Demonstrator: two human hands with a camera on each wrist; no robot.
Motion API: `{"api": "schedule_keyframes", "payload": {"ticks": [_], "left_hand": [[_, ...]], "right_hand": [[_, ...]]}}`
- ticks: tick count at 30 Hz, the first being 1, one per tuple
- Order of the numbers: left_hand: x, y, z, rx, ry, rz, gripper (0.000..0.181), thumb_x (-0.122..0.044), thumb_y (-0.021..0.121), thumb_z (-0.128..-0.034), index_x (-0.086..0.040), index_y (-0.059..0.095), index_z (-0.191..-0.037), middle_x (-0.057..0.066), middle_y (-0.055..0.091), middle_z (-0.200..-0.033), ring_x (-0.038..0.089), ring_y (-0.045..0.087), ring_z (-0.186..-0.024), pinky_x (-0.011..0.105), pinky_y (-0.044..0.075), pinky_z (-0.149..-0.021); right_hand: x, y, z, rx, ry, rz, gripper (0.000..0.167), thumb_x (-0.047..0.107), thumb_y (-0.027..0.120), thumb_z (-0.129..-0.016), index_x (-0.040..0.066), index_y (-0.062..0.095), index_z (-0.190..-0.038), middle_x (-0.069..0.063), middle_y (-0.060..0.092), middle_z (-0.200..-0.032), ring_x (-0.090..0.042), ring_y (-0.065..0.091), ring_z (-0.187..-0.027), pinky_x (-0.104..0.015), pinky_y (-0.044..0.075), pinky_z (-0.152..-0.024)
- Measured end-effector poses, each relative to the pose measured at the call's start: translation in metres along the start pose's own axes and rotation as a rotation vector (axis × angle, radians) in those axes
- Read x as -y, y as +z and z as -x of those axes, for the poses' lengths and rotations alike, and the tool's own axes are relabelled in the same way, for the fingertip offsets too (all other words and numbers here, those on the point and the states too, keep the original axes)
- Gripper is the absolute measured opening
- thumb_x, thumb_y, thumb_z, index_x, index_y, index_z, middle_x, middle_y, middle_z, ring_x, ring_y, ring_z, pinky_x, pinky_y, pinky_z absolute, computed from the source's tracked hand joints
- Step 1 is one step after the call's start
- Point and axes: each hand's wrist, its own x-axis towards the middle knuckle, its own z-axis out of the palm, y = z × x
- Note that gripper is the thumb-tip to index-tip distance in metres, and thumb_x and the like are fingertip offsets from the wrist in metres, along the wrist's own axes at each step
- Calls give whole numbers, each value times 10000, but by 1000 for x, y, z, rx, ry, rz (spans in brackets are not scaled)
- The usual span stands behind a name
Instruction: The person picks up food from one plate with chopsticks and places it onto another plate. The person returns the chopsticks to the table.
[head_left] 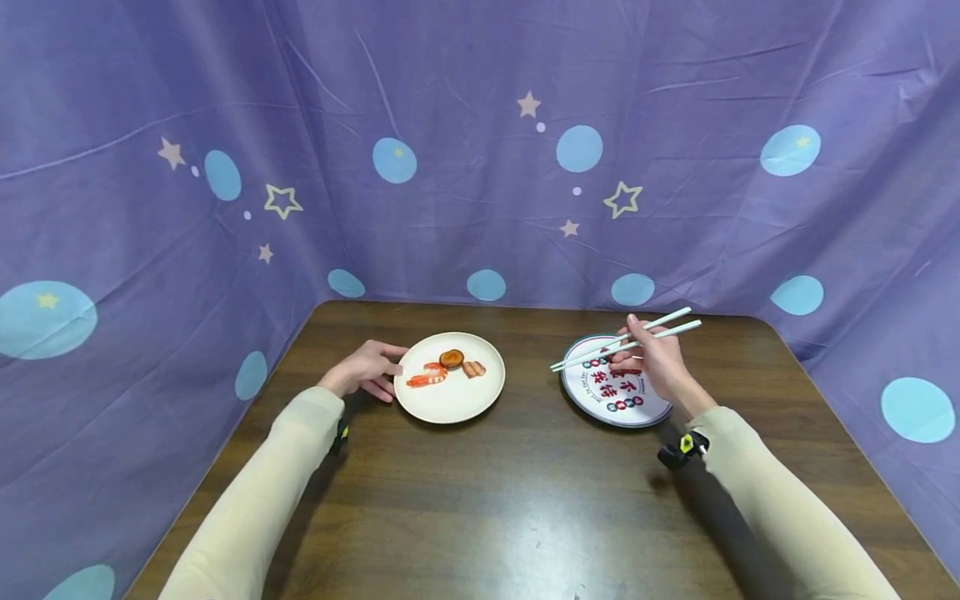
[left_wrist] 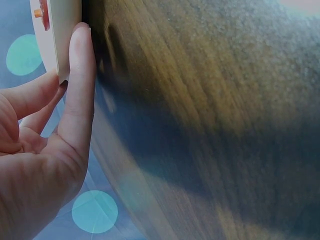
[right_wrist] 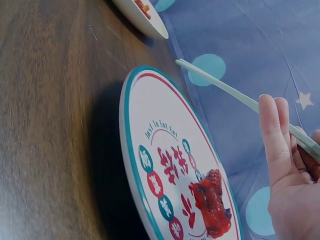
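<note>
My left hand (head_left: 367, 369) pinches the left rim of a cream plate (head_left: 450, 408), thumb on the rim and fingers at its underside in the left wrist view. On that plate lie a shrimp piece (head_left: 427, 376), a round brown piece (head_left: 451, 358) and a striped meat-like piece (head_left: 473, 368). My right hand (head_left: 656, 362) holds pale green chopsticks (head_left: 678, 327) above a patterned plate (head_left: 600, 400), their tips over its left edge with nothing between them. A glossy red food piece (right_wrist: 212, 202) rests on the patterned plate, partly hidden by the hand in the head view.
Both plates stand on a dark wooden table (head_left: 480, 517), the cream one left of the patterned one. A purple curtain (head_left: 465, 75) with stars and blue spots hangs behind and along the sides. Wrist cameras (head_left: 682, 448) sit below both hands.
</note>
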Motion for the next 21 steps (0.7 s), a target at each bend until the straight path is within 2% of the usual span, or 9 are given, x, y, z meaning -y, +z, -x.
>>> {"api": "schedule_keyframes", "payload": {"ticks": [7, 14, 21], "left_hand": [[0, 0, 2, 1, 3, 4, 618, 18, 572, -1042, -4, 367, -1624, 288, 679, -1153, 264, 734, -647, 432, 689, -646], [0, 1, 3, 4, 1, 5, 620, 23, 570, -1042, -1, 361, -1625, 279, 675, -1140, 249, 728, -640, 416, 688, -642], [-1, -1, 2, 6, 4, 5, 620, 24, 568, -1042, -2, 360, -1626, 283, 679, -1121, 250, 728, -638, 418, 688, -643]], "right_hand": [[4, -8, 4, -17, -13, 16, 362, 251, 576, -1108, -74, 674, -981, -166, 699, -742, -198, 720, -583, -358, 675, -604], [9, -19, 7, -13, -13, 9, 349, 228, 563, -1114, -68, 676, -968, -182, 690, -746, -211, 724, -583, -346, 672, -591], [15, -33, 12, -5, -25, -12, 328, 199, 536, -1124, -46, 680, -961, -151, 695, -765, -208, 727, -606, -370, 677, -638]]}}
